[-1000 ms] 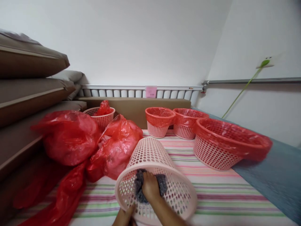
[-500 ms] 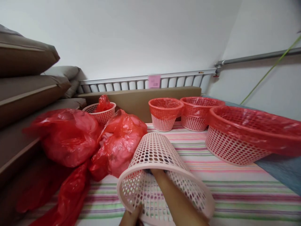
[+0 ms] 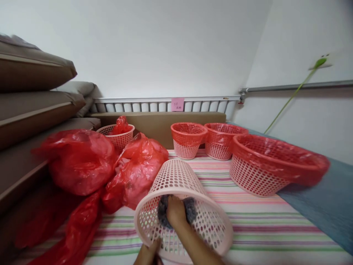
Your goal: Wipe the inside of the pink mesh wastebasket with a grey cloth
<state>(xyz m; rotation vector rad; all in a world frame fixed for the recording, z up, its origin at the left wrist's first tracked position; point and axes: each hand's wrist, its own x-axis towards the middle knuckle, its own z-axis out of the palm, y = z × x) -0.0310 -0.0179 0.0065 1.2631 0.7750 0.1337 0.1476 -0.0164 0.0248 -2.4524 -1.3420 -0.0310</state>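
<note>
A pale pink perforated plastic basket [image 3: 176, 176] lies tipped on its side, its mouth facing me. My left hand [image 3: 150, 253] grips the near lower rim; part of it is cut off by the bottom edge. Inside the basket, my right hand [image 3: 175, 211] is closed on a dark grey cloth [image 3: 163, 211], which bunches out on both sides of the fingers. The cloth is against the inner wall, though exactly where it touches I cannot tell.
Red plastic bags [image 3: 82, 162] lie at left beside stacked brown cushions [image 3: 35, 106]. Another basket [image 3: 120, 138] holds a red bag. Three red-lined baskets [image 3: 186, 149] stand at the back and right on a striped sheet [image 3: 261, 228]. A radiator [image 3: 138, 106] runs along the wall.
My right hand has come back from deep in the basket toward its mouth, with the grey cloth now plainly visible in it. The view has shifted slightly.
</note>
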